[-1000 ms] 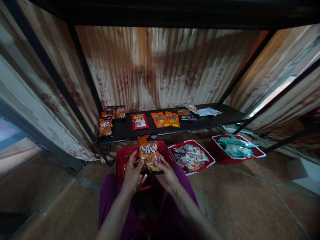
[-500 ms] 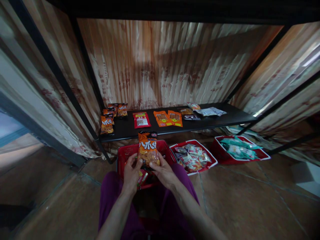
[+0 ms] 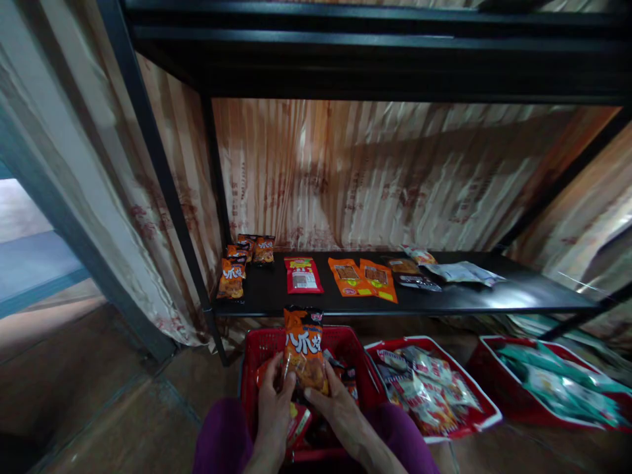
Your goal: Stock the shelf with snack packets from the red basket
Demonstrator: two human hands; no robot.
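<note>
Between both hands I hold an orange and black snack bag (image 3: 305,345) upright, its printed front toward me. My left hand (image 3: 274,411) grips its lower left side, thumb on the front. My right hand (image 3: 338,408) pinches the lower right side the same way. Beneath the bag stands a red basket (image 3: 254,349) with more packets in it, partly hidden by my hands. On the left end of the black shelf (image 3: 269,283), several matching orange and black bags (image 3: 232,278) are grouped. Beside them lies a red packet (image 3: 303,275).
Further right on the shelf lie two orange packets (image 3: 363,279), dark packets (image 3: 412,273) and a white packet (image 3: 464,272). A second red basket (image 3: 488,415) holds white and red packets; a third basket (image 3: 486,368) holds green ones. A black post (image 3: 170,191) rises at the left.
The camera view has tilted up and turned left, so the shelf and baskets appear lower and further right. Both hands still hold the snack bag over the basket.
</note>
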